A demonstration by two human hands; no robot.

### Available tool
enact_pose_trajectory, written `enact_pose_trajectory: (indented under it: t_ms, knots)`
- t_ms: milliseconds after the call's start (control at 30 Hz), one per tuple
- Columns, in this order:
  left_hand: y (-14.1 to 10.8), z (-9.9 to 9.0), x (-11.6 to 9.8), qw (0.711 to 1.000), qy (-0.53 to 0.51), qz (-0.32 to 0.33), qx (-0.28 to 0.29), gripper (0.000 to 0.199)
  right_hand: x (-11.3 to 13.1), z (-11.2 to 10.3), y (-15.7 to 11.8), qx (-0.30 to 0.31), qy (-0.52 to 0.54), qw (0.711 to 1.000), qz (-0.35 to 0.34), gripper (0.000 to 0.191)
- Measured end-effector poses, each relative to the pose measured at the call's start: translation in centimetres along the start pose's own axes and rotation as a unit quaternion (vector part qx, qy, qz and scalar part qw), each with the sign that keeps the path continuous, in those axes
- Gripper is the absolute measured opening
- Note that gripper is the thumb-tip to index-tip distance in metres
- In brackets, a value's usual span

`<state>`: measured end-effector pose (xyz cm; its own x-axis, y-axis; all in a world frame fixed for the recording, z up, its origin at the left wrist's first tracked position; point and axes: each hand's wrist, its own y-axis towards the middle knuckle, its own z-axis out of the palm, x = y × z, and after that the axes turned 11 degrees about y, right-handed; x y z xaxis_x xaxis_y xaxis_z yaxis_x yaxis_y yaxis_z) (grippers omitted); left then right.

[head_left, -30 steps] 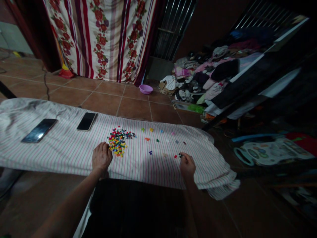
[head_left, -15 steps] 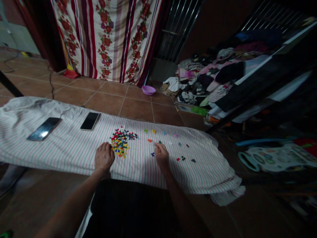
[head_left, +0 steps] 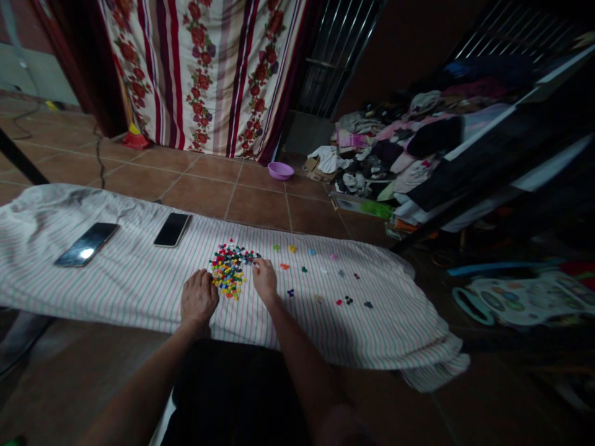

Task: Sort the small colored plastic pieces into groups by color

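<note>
A heap of tiny multicoloured bead-like pieces [head_left: 229, 272] lies on the striped cloth [head_left: 139, 279]. At its left edge my left hand [head_left: 199, 296] rests on the cloth, fingers extended, holding nothing that I can see. My right hand [head_left: 264, 279] is at the heap's right edge by some dark pieces, thumb and fingertips pinched together; what is between them is too small to make out. Small groups sorted by colour spread to the right, among them yellow [head_left: 292, 248], orange [head_left: 284, 266], purple [head_left: 290, 292], blue [head_left: 312, 251] and red [head_left: 339, 302].
Two phones, one with a bright reflection [head_left: 87, 244] and a smaller one [head_left: 171, 230], lie on the cloth at left. Beyond it are a tiled floor, a purple basin [head_left: 281, 171], a floral curtain [head_left: 199, 74] and piled clothes [head_left: 385, 142].
My right hand has moved left from among the small colour groups to the heap's right edge. My left hand stays beside the heap. The view has shifted slightly.
</note>
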<state>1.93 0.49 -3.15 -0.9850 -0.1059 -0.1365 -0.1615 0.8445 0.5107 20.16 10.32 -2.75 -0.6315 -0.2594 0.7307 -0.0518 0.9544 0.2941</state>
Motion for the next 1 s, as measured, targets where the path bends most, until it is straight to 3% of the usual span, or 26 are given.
enact_pose_trajectory:
  t_ms: [300, 1000]
  knots:
    - [0.0, -0.1, 0.0, 1.0, -0.002, -0.002, -0.014, 0.025, 1.3, 0.7, -0.4, 0.013, -0.089, 0.995, 0.05, 0.018]
    - [0.3, -1.1, -0.1, 1.0, 0.017, 0.013, 0.004, 0.026, 1.4, -0.7, -3.6, 0.05, -0.068, 0.996, -0.034, 0.019]
